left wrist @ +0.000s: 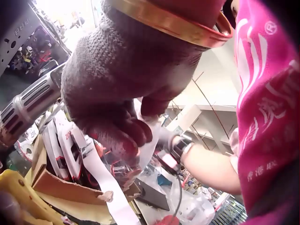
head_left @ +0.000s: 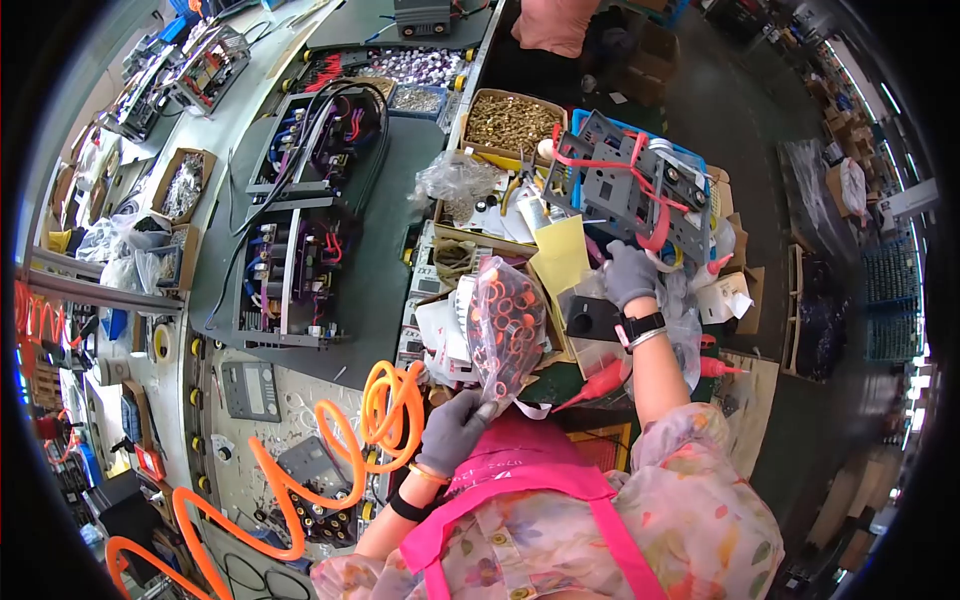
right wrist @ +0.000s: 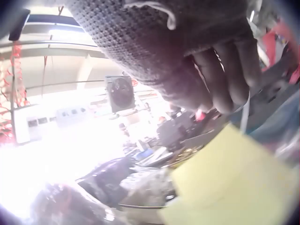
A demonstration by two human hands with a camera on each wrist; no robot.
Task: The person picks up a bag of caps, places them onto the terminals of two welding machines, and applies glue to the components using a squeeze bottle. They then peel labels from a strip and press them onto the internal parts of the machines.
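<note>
A clear plastic bag (head_left: 507, 325) full of orange-red and dark rings stands in front of the apron. My gloved left hand (head_left: 455, 432) pinches the bag's near lower edge between thumb and fingers. In the left wrist view that hand (left wrist: 126, 79) has its fingers curled, with a white strip (left wrist: 110, 187) hanging below. My gloved right hand (head_left: 630, 275) reaches forward beside a grey metal bracket (head_left: 625, 185) with red straps. Its fingers (right wrist: 227, 75) extend downward in the right wrist view, above a yellow sheet (right wrist: 234, 178). A black box (head_left: 592, 316) lies just below that hand.
A box of brass-coloured parts (head_left: 512, 122) stands ahead, with pliers (head_left: 517, 185) near it. Two wired assemblies (head_left: 290, 270) sit on the dark mat to the left. An orange coiled hose (head_left: 340, 450) crosses the near left. Red-tipped bottles (head_left: 600, 383) lie near the apron.
</note>
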